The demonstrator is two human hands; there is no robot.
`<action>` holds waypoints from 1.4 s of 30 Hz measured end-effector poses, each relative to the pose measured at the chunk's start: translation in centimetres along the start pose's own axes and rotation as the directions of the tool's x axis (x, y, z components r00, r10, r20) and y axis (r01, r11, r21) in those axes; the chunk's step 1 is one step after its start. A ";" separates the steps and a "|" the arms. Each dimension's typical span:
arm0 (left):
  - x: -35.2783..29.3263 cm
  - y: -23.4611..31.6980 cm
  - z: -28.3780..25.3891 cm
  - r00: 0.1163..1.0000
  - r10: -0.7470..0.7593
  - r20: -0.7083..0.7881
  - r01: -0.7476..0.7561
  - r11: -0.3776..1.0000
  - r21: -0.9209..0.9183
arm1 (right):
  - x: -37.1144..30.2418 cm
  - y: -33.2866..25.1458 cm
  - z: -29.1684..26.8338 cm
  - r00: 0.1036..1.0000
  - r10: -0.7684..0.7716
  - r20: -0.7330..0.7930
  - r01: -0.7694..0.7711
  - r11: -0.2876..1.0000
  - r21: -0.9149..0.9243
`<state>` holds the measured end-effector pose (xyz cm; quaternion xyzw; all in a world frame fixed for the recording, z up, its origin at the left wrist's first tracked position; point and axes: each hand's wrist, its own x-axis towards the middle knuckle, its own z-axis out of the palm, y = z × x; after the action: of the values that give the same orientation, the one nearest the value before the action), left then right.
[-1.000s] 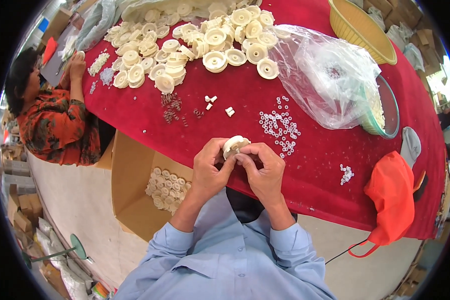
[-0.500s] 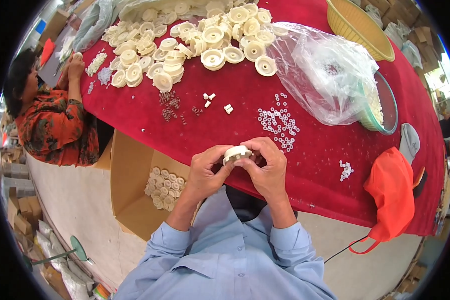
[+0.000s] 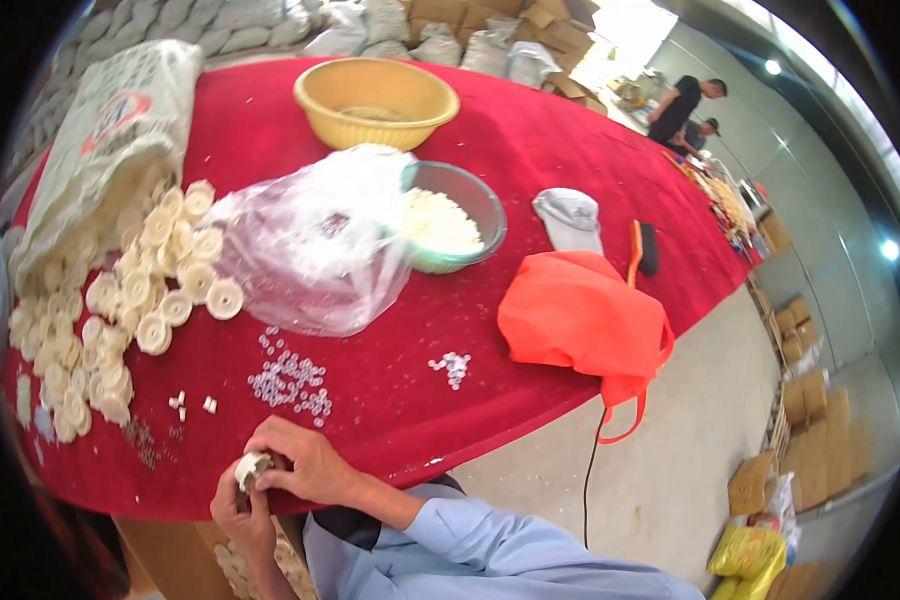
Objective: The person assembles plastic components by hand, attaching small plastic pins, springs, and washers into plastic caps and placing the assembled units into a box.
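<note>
Both hands hold one cream round plastic wheel-like part at the table's near edge. My left hand grips it from the left and below. My right hand has its thumb and fingers closed on its right side, hiding part of it. On the red cloth just beyond lie many small white rings. Dark little springs and a few small white plastic pieces lie to their left. A heap of similar cream wheels spreads at the far left beside an opened woven sack.
Farther back are a clear plastic bag, a bowl of cream pieces and a yellow basin. At right lie a grey cap, an orange-red bag and a brush. A cardboard box stands below the table edge.
The view has swung to the right, so hands and table appear farther left. The person seen at the left is out of view. Both hands still hold the cream part.
</note>
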<state>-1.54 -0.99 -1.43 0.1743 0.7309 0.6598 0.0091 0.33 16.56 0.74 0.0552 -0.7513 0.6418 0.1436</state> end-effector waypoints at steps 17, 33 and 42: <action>1.0 1.4 0.7 0.996 -0.013 -0.093 0.031 0.980 0.194 | -0.1 0.5 1.0 0.985 -0.095 -0.144 0.113 0.986 0.121; 1.7 2.9 0.2 0.962 -0.272 -0.007 0.269 0.956 -0.121 | -0.2 1.2 0.9 0.921 -0.370 -0.126 0.304 0.881 -0.362; 1.0 1.3 0.4 0.981 -0.192 -0.016 0.177 0.933 -0.314 | -0.2 0.0 0.3 0.991 -0.017 -0.135 0.016 1.000 -0.009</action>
<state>-2.05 -0.28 0.00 0.0857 0.6308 0.7669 0.0813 0.45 16.26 0.67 0.0174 -0.7418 0.6400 0.1996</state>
